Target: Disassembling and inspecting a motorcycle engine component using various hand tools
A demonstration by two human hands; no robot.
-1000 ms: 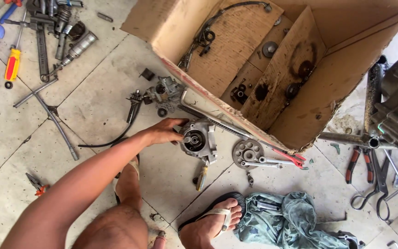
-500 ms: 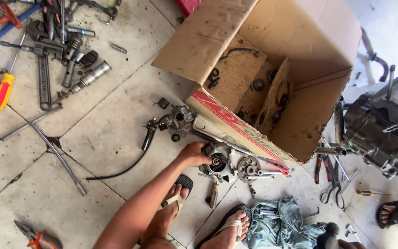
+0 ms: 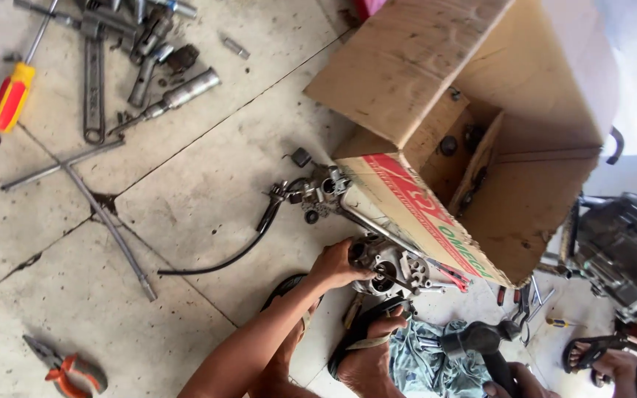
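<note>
A: In the head view, what is the left hand (image 3: 335, 267) doing?

B: Its grip is closing around the metal engine part (image 3: 392, 271), which is lying on the tiled floor (image 3: 208, 184) just beside the cardboard box (image 3: 481, 147).

A: And the right hand (image 3: 528, 383)?

B: It is wrapping around a black power tool (image 3: 481, 343) (over the blue-green cloth (image 3: 422, 361)).

The grey metal engine casing (image 3: 388, 269) was set on the tiled floor (image 3: 186, 184) before the open cardboard box (image 3: 481, 140), gripped by the left hand (image 3: 337, 265), with orange-handled pliers (image 3: 64, 365) left of it
</note>
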